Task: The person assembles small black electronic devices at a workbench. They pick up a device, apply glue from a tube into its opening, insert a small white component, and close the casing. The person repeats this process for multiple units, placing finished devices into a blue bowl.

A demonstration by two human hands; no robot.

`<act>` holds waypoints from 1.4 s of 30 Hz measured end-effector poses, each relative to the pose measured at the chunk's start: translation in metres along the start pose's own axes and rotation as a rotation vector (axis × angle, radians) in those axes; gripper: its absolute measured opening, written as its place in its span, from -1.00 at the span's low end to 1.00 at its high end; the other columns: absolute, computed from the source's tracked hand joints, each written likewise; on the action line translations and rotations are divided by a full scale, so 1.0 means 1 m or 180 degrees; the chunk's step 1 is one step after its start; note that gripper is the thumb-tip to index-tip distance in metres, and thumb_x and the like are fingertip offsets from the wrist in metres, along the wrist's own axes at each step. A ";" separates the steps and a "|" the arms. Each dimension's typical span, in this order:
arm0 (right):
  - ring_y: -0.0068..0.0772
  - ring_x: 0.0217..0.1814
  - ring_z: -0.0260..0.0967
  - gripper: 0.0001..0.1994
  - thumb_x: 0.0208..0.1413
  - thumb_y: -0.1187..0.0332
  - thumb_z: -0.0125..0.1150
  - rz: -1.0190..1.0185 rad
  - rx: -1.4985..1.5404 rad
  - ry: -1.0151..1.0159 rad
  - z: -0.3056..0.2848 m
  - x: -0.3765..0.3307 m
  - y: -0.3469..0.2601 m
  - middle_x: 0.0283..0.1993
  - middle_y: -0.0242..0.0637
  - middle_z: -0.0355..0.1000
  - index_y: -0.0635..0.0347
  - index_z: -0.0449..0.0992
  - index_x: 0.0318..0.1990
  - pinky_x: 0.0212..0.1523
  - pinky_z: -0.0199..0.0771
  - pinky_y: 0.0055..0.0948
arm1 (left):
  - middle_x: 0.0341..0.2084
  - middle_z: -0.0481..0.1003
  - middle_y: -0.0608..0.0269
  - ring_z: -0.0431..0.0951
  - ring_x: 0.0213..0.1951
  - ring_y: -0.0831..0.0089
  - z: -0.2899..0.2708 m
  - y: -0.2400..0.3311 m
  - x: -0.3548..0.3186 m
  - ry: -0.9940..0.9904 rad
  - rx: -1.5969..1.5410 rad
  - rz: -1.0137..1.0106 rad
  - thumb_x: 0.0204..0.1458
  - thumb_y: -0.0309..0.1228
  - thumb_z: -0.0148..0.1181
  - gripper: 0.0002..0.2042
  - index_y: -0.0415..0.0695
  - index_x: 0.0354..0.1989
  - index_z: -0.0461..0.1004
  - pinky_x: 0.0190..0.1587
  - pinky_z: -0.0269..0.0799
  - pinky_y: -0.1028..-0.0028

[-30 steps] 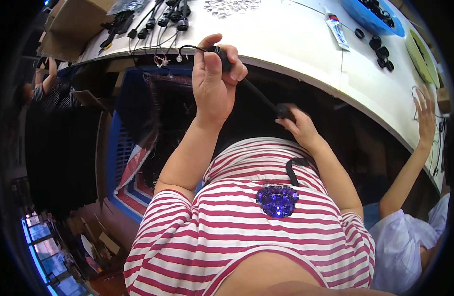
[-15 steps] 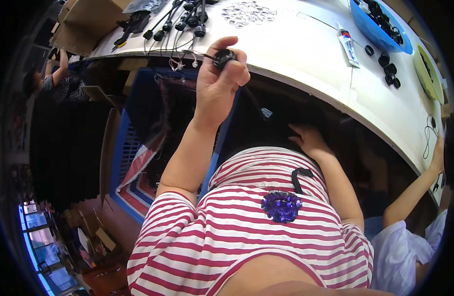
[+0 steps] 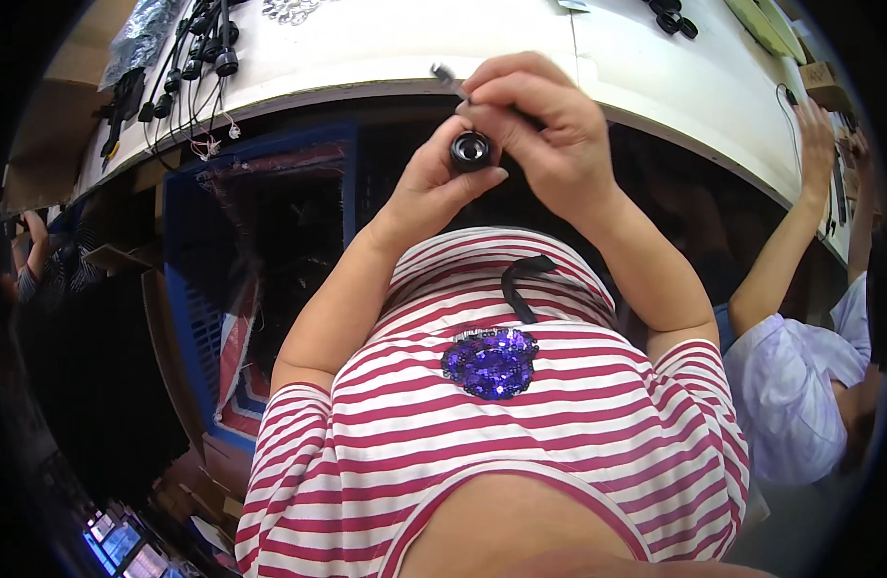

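Observation:
My left hand (image 3: pixel 424 180) is closed round a small black cylindrical housing (image 3: pixel 470 151), whose round end shows a shiny, lens-like centre. Just above and to its right, my right hand (image 3: pixel 562 138) pinches a thin black cable, partly hidden by the fingers. A small grey connector (image 3: pixel 443 73) sticks out at upper left, past my right fingertips. Both hands are close together in front of the table's near edge. Whether the cable runs into the housing is hidden between the hands.
Black cables with round ends (image 3: pixel 226 64) lie on the white table (image 3: pixel 386 48) at upper left, wires hanging over the edge. Clear discs (image 3: pixel 291 8) and black rings (image 3: pixel 669 17) lie farther back. A blue crate (image 3: pixel 188 328) stands below left. A co-worker's arm (image 3: pixel 785 241) reaches in at right.
My right hand has risen from beside my waist to pinch the cable. My left hand has come lower with the housing, which now shows its lens-like end. The view has shifted right.

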State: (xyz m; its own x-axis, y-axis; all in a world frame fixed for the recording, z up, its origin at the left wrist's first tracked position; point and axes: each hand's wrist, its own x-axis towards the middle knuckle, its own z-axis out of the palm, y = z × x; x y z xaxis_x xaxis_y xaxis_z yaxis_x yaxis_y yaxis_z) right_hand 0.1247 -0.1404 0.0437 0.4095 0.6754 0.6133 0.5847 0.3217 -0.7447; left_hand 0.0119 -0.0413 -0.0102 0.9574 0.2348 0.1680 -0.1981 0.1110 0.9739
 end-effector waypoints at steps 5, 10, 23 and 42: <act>-0.61 -0.39 0.38 -0.84 0.10 0.34 0.12 0.1118 0.0963 -0.0268 -0.006 -0.005 -0.001 -0.43 -0.38 0.42 0.26 0.47 -0.28 -0.41 0.41 -0.65 | -0.35 0.35 0.37 0.36 -0.29 0.62 0.003 -0.008 -0.006 -0.0123 -0.0296 -0.0212 0.01 -0.54 0.16 -0.67 -0.19 -0.04 0.27 -0.21 0.32 0.64; -0.73 -0.50 0.26 -0.82 0.17 0.29 0.03 0.1946 0.1581 -0.0545 -0.005 -0.006 0.012 -0.54 -0.43 0.35 0.24 0.41 -0.26 -0.57 0.24 -0.73 | -0.27 0.45 0.18 0.47 -0.18 0.50 -0.007 -0.023 -0.006 -0.0098 -0.0672 -0.0555 0.02 -0.58 0.12 -0.63 -0.23 0.01 0.23 -0.07 0.43 0.49; -0.21 -0.17 0.44 -0.66 -0.18 0.41 0.31 0.0823 -0.0866 -0.1585 -0.037 -0.038 0.024 -0.23 -0.15 0.47 0.23 0.51 -0.16 -0.13 0.43 -0.37 | -0.56 0.46 0.40 0.40 -0.47 0.69 -0.001 -0.040 -0.001 0.0028 0.0927 -0.0980 -0.07 -0.41 0.28 -0.81 -0.24 -0.33 0.47 -0.41 0.32 0.61; -0.15 -0.32 0.47 -0.54 -0.18 -0.03 0.28 0.1052 -0.1456 -0.1402 -0.026 -0.035 0.014 -0.46 -0.21 0.48 0.16 0.50 -0.24 -0.25 0.45 -0.31 | -0.50 0.51 0.16 0.51 -0.44 0.50 -0.001 -0.042 -0.011 0.0145 0.1642 -0.0559 -0.08 -0.33 0.27 -0.76 -0.21 -0.30 0.48 -0.37 0.39 0.51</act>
State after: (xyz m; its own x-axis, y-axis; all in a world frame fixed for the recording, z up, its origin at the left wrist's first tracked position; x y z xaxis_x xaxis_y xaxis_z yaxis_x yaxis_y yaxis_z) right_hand 0.1369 -0.1762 0.0186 0.3515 0.9258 0.1394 0.7535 -0.1914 -0.6290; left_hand 0.0098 -0.0475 -0.0531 0.9545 0.2983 0.0004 0.1037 -0.3330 0.9372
